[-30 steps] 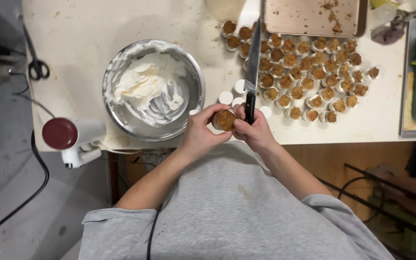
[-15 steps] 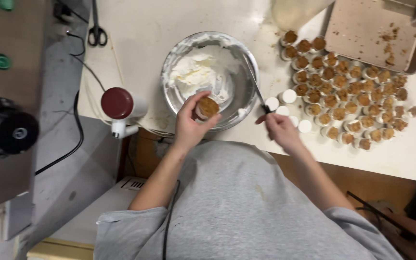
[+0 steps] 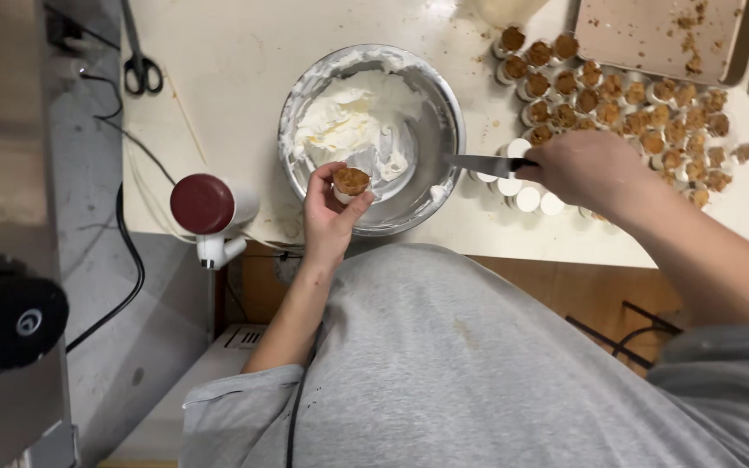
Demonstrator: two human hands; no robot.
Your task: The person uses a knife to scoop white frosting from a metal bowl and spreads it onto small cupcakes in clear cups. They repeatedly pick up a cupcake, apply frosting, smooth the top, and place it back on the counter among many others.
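Our left hand (image 3: 329,217) pinches a small crumb-filled cup (image 3: 350,182); our right hand (image 3: 584,169) grips a knife (image 3: 478,164) at three o'clock of the cream bowl (image 3: 444,113); squeezing risks crushing the cup.

One steel bowl (image 3: 444,113), one knife (image 3: 478,163), one scissors (image 3: 140,69), one tray (image 3: 661,35), two hands.

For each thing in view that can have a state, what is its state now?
small cup: crumb-filled, held over the bowl by the left hand.
knife: held by the right hand, blade reaching over the bowl rim.
metal bowl: upright, partly full of white cream.
scissors: lying on the table, blades shut.
group of cups: upright on the table, filled with crumbs.
tray: almost bare, a few crumbs.
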